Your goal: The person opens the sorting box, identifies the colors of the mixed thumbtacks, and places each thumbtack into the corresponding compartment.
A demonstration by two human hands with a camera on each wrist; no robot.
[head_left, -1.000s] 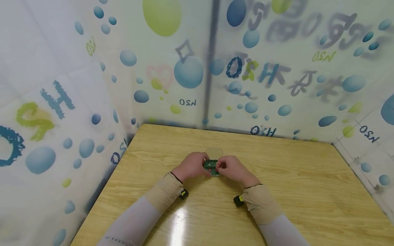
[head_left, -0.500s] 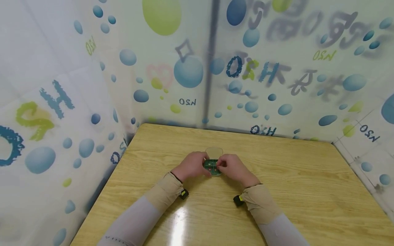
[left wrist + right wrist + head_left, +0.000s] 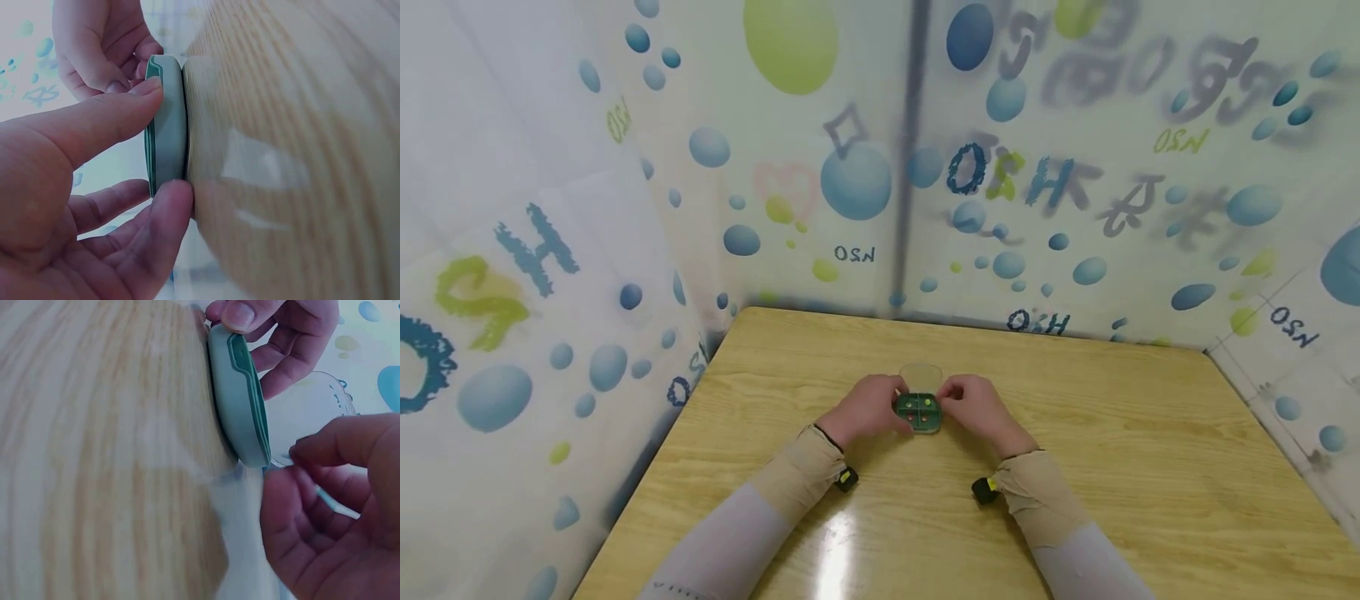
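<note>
A small green pill box (image 3: 928, 429) lies on the table with its clear lid (image 3: 921, 377) folded back. Its several compartments hold tiny pieces that look like pills: a yellow-green one (image 3: 928, 402) at the back right, a pale one at the back left, and reddish ones in front. My left hand (image 3: 868, 406) grips the box's left side between thumb and fingers. In the left wrist view the thumb lies on the rim of the pill box (image 3: 170, 125). My right hand (image 3: 976, 410) is just right of the box, fingers loosely bent, with nothing visible between thumb and forefinger.
The wooden table (image 3: 1120, 433) runs back to a patterned curtain (image 3: 820, 275), with more curtain at the left and right. Black wrist cameras sit under both wrists. A bright reflection lies on the tabletop in front.
My right hand has drawn back to the right from over the box. The back right compartment now shows with the yellow-green piece in it. My left hand keeps its grip.
</note>
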